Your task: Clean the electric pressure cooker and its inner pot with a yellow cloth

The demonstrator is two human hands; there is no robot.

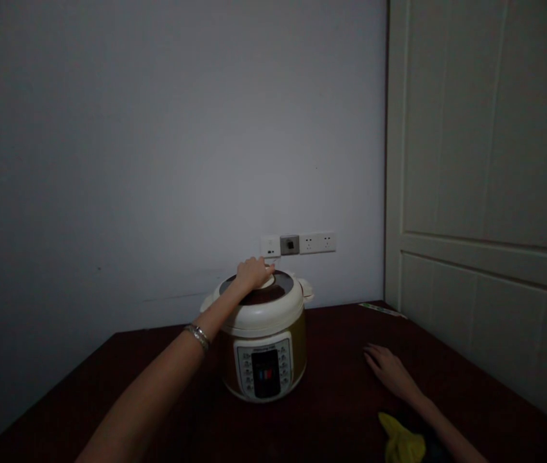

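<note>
One wall (181, 128), beyond left hand (252, 272) and right hand (391, 371) alike. One door (490, 161), to the right of the right hand. One table (335, 366), under the right hand and the cooker (262, 319), supporting both. One cooker, directly below the left hand; upright, with one control panel (264, 368) facing away from the wall, probably for easy reading. Two side handles (306, 290), one to either side of the left hand. One lid (277, 294), seated on the cooker beneath the left hand. Four wall plates (308, 243) in one row, beyond the left hand and slightly to its right, presumably for power at table level. Two hands: left, bent over the one knob (268, 283) of the lid, likely as the handiest hold there; tight pinch or light rest, cannot tell, with the underside hidden. Right, palm down on the table, well apart from the cooker, fingers loosely extended, gripping nothing; apparently for rest or balance. One yellow cloth (402, 444), apparently, just nearer than the right hand. One pale strip (382, 310), flat on the table beyond the right hand. One silver bracelet (198, 335) or several, cannot tell, at the left wrist.
</note>
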